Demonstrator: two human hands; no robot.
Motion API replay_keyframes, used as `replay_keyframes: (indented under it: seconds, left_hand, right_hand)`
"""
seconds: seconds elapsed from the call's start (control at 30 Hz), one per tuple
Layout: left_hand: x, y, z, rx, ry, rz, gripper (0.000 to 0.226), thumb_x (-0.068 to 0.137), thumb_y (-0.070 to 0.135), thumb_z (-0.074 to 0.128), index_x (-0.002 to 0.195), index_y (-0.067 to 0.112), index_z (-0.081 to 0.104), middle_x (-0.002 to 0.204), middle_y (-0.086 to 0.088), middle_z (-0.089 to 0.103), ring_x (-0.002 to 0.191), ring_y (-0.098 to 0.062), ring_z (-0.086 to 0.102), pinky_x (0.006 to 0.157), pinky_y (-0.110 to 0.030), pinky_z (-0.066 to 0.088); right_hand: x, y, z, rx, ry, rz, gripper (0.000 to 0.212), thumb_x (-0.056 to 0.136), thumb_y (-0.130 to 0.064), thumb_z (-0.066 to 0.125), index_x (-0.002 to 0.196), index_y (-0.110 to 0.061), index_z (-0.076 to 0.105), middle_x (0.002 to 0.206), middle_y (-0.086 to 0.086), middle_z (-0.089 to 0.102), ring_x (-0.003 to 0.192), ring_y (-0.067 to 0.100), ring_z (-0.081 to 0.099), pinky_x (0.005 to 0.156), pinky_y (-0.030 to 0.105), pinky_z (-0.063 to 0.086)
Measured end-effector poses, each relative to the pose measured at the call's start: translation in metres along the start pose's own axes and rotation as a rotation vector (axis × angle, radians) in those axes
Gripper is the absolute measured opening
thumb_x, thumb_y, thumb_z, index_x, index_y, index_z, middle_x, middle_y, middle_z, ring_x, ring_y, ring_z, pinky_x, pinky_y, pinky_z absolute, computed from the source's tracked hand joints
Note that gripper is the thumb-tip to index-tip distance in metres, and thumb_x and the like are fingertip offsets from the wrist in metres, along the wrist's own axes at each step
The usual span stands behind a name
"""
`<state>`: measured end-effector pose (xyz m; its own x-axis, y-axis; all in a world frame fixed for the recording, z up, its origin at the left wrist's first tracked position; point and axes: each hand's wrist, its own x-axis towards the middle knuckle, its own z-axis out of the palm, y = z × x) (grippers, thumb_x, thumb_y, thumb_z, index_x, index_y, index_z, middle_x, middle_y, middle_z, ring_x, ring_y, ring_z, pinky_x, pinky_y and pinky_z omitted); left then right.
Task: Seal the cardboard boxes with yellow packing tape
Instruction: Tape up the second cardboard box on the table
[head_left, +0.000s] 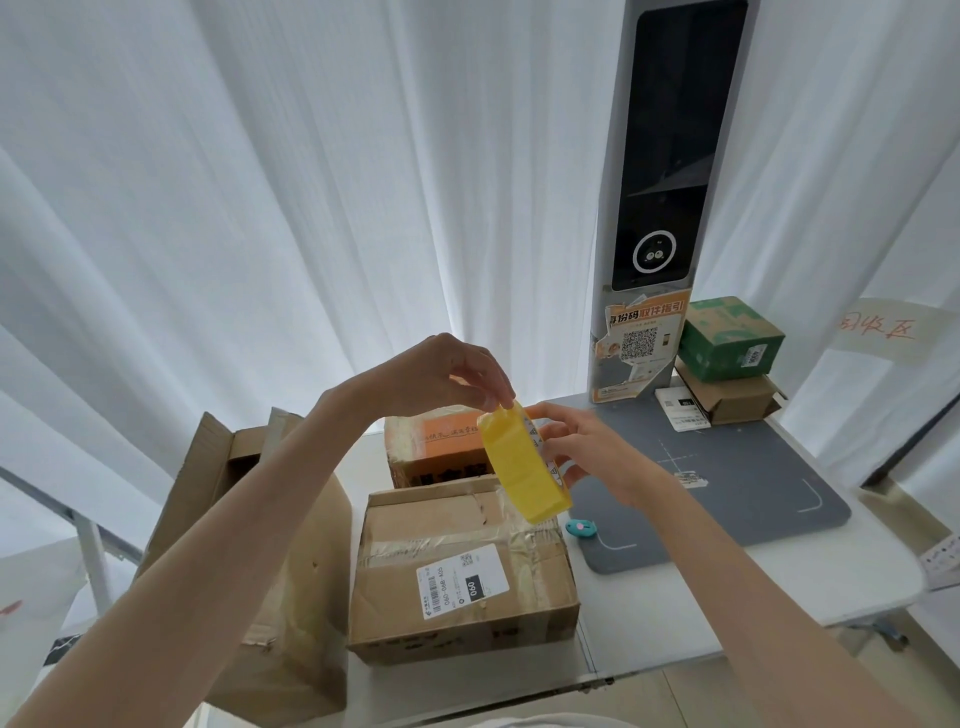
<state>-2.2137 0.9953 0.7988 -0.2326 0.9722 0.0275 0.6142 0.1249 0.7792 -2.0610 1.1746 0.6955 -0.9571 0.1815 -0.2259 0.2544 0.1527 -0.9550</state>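
White curtains hang behind a pale table (810, 582) that is cut off at the lower and right edges of the view. Above the table, the right hand (582, 447) holds a roll of yellow packing tape (524, 470), its fingers curled around the roll's far side and partly hidden by it. The left hand (441, 374) pinches the top edge of the roll with its fingertips; whether a loose tape end is caught in that pinch cannot be made out.

Directly below the roll sits a closed cardboard box (462, 571) with a white shipping label and old clear tape across its flaps. Behind it lies an orange-printed box (441, 447), partly covered by the hands and roll. To the left stands a tall open carton (249, 545), crossed by the left forearm. A small blue cutter (581, 528) lies just right of the labelled box, on the edge of a grey mat (727, 483). Farther back rises a grey scanner column (654, 208), beside it a green box (730, 338) stacked on a brown 1 (727, 397).
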Motion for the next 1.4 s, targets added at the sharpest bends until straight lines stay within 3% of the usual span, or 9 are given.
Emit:
replay_keyframes:
  seconds: [0.17,0.33,0.53,0.77,0.93,1.03,1.1,1.23,1.4]
  left_hand:
    - [0.004,0.003,-0.004,0.029,-0.052,-0.044,0.029,0.083,-0.002,0.078,0.086,0.027,0.080,0.101,0.001,0.072,0.096,-0.023,0.071,0.089,-0.037,0.058]
    - [0.006,0.003,-0.004,0.083,-0.073,-0.075,0.021,0.084,0.001,0.078,0.085,0.022,0.078,0.096,0.007,0.068,0.092,-0.020,0.067,0.091,-0.043,0.056]
    - [0.010,0.017,-0.004,0.269,-0.165,-0.096,0.021,0.089,0.002,0.073,0.084,0.022,0.072,0.092,0.015,0.063,0.091,-0.011,0.066,0.091,-0.043,0.055]
    - [0.012,0.035,-0.001,0.520,-0.217,-0.080,0.011,0.097,0.004,0.064,0.093,0.013,0.068,0.098,0.010,0.057,0.096,-0.012,0.061,0.094,-0.042,0.050]
    - [0.011,0.039,0.008,0.787,-0.157,-0.117,0.018,0.103,0.002,0.051,0.097,0.017,0.059,0.099,0.009,0.056,0.091,-0.016,0.058,0.084,-0.038,0.050]
    - [0.007,0.039,0.014,0.945,-0.160,-0.119,0.021,0.102,-0.001,0.046,0.098,0.018,0.053,0.100,0.004,0.056,0.082,-0.017,0.056,0.076,-0.037,0.051]
    - [0.005,0.038,0.014,0.885,-0.116,-0.097,0.018,0.103,0.001,0.048,0.098,0.017,0.055,0.098,0.005,0.057,0.082,-0.016,0.057,0.075,-0.035,0.050]
    - [-0.006,0.033,0.012,0.382,-0.020,-0.039,0.022,0.100,-0.004,0.055,0.096,0.015,0.065,0.101,0.010,0.061,0.101,-0.009,0.063,0.090,-0.029,0.053]
    - [-0.008,0.022,0.020,0.262,-0.010,0.045,0.025,0.092,-0.009,0.064,0.096,0.015,0.066,0.101,0.008,0.063,0.101,-0.013,0.064,0.093,-0.025,0.053]
  right_hand:
    - [0.006,0.000,-0.005,-0.048,-0.034,-0.005,0.045,0.097,-0.004,0.049,0.128,-0.034,0.061,0.091,-0.006,0.071,0.078,0.004,0.067,0.064,0.018,0.051]
    - [0.006,-0.003,-0.008,-0.017,-0.073,-0.035,0.040,0.101,-0.015,0.054,0.107,-0.053,0.068,0.110,0.007,0.074,0.082,0.008,0.071,0.067,0.017,0.056]
    - [0.012,-0.008,-0.012,-0.096,-0.119,0.023,0.045,0.102,-0.004,0.049,0.118,-0.045,0.062,0.121,0.014,0.070,0.082,0.012,0.068,0.064,0.019,0.054]
    - [0.019,-0.018,-0.024,-0.181,-0.110,0.095,0.040,0.101,-0.012,0.055,0.117,-0.048,0.063,0.111,-0.009,0.068,0.094,0.009,0.066,0.068,0.021,0.051]
    - [0.023,-0.023,-0.024,-0.227,-0.062,0.089,0.039,0.101,-0.016,0.057,0.131,-0.038,0.063,0.126,0.000,0.067,0.108,0.016,0.065,0.079,0.027,0.054]
    - [0.024,-0.027,-0.022,-0.277,-0.039,0.063,0.038,0.100,-0.019,0.059,0.134,-0.036,0.063,0.126,0.000,0.066,0.104,0.014,0.065,0.072,0.023,0.050]
    - [0.023,-0.026,-0.023,-0.240,-0.065,0.045,0.039,0.100,-0.018,0.058,0.131,-0.041,0.063,0.121,-0.003,0.069,0.099,0.010,0.066,0.071,0.021,0.051]
    - [0.013,-0.015,-0.025,-0.101,-0.168,0.012,0.045,0.083,-0.024,0.056,0.118,-0.050,0.066,0.105,-0.005,0.075,0.083,0.006,0.069,0.067,0.020,0.052]
    - [0.015,-0.004,-0.022,-0.007,-0.255,0.009,0.045,0.081,-0.019,0.054,0.102,-0.054,0.073,0.115,0.008,0.073,0.090,0.014,0.067,0.068,0.021,0.054]
